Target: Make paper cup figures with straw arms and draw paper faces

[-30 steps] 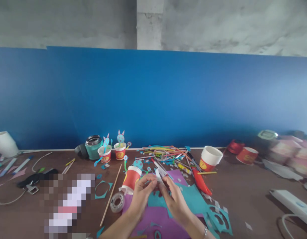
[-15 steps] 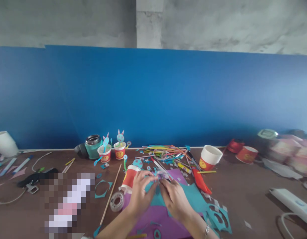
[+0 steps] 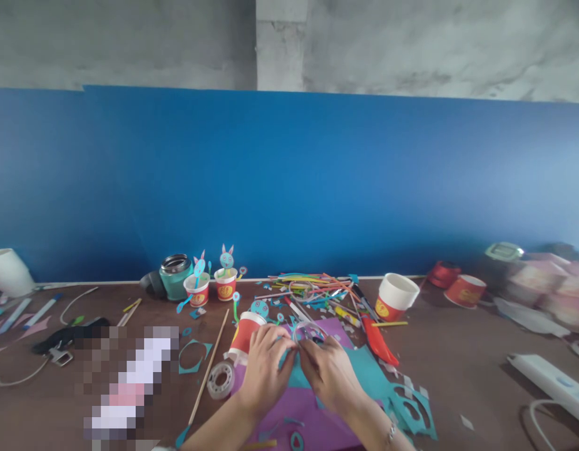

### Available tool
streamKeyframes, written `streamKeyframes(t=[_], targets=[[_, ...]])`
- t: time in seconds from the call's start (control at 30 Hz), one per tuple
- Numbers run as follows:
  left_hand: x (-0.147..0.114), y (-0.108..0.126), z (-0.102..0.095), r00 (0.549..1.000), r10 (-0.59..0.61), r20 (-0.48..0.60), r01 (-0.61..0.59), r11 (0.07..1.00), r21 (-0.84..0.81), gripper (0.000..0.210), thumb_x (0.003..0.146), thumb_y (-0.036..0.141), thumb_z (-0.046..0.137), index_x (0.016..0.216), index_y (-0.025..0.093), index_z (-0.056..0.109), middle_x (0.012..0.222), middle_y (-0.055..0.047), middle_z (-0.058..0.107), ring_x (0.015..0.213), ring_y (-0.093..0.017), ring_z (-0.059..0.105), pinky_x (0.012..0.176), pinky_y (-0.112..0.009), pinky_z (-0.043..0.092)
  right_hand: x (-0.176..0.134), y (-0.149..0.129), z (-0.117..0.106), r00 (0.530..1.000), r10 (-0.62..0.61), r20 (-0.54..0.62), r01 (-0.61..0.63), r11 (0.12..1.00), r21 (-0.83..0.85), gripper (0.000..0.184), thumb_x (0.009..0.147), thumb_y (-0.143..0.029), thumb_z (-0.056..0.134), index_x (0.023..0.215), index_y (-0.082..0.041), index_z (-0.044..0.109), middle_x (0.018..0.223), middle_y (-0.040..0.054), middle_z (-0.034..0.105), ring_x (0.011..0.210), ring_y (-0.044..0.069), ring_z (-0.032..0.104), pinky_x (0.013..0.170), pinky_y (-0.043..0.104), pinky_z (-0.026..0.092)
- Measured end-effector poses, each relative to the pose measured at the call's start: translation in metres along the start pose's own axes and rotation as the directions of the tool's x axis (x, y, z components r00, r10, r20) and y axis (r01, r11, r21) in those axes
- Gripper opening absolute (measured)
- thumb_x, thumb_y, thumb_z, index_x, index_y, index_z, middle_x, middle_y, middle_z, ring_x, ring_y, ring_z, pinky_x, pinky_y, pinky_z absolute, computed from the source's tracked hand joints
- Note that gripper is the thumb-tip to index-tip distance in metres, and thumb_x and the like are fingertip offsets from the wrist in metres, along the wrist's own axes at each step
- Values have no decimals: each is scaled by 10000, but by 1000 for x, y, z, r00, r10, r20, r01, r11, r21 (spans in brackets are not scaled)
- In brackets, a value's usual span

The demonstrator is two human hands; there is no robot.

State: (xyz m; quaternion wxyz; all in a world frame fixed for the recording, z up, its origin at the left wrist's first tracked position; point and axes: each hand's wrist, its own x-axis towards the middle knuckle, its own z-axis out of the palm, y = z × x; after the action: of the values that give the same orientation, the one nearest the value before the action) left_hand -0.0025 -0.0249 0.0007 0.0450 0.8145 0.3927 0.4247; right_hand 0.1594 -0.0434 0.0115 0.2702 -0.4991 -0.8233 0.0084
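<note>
Purple flat paper sheet (image 3: 308, 413), taken as landmark, beneath both hands; teal cut-out paper sheet (image 3: 364, 369) overlaps its right part, probably loose, so a sweeping forearm could drag it; left hand (image 3: 268, 363), over the purple sheet, finger and thumb pinched at the near edge of a clear, round, plastic-looking ring (image 3: 310, 326); right hand (image 3: 329, 368) grasps the same ring with curled fingers, exact contact hidden; red-and-white paper cup (image 3: 246, 332), tilted, at the purple sheet's left edge, just beside the left hand; an outward knock of the knuckles might topple it; ring held above the purple sheet's far part; thin-rimmed, so uneven pull could bend it or spring it free.
</note>
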Motion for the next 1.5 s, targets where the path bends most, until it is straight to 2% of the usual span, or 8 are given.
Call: streamKeyframes(t=[0.37,0.67,0.77,0.87,1.1,1.27,1.37,1.5], targets=[[-2,2,-2,997,71,8,-71,997,-28,142,901,174,459,863,218,588,889,-42,635,883,-206,530,805,-345,355,-1,-2,4,993,111,-38,-99,969,228,306,860,-214,437,560,-195,487,478,-40,472,471,110,402,589,265,297],[-2,11,1,989,-95,-112,51,938,-343,152,902,192,451,779,202,540,837,-44,580,839,-188,521,784,-323,398,2,-10,12,944,329,34,-244,626,740,401,820,-377,463,474,-195,378,484,-47,283,469,89,250,435,229,216],[1,12,3,948,-286,-136,170,822,-543,159,897,261,474,768,196,541,857,-44,559,849,-184,529,788,-309,417,2,3,9,921,384,-62,-269,745,611,385,845,-400,451,534,-184,523,457,-25,403,448,109,343,437,236,271],[6,9,2,898,-438,-37,298,669,-681,210,868,362,517,756,188,553,808,-25,549,789,-169,520,736,-281,421,2,28,5,911,333,-244,-280,932,229,269,860,-344,467,753,-189,658,622,43,623,614,189,546,620,302,391],[7,1,6,815,-554,171,471,459,-753,339,778,508,584,721,174,598,659,17,520,650,-135,444,622,-243,361,-4,59,11,907,362,-217,-410,876,-252,193,806,-160,493,841,-178,682,906,145,648,891,307,586,766,440,397],[7,0,9,809,-539,235,479,373,-795,352,736,518,630,721,166,614,681,3,549,675,-144,463,650,-253,370,1,36,14,912,332,-241,-277,932,236,153,810,-280,569,905,-207,664,1074,115,603,1042,281,538,866,411,415],[6,0,12,814,-521,256,473,341,-812,336,722,500,657,733,165,635,732,-13,594,739,-164,507,712,-264,392,5,19,19,932,353,-77,-230,745,626,176,808,-354,589,852,-201,664,1025,84,615,970,230,575,808,320,461],[3,-3,17,834,-481,271,463,341,-818,317,746,485,642,749,168,655,779,-26,619,782,-176,536,746,-276,414,6,12,28,908,420,3,-248,530,811,302,767,-461,618,701,-167,639,955,81,608,788,192,577,621,262,456]])
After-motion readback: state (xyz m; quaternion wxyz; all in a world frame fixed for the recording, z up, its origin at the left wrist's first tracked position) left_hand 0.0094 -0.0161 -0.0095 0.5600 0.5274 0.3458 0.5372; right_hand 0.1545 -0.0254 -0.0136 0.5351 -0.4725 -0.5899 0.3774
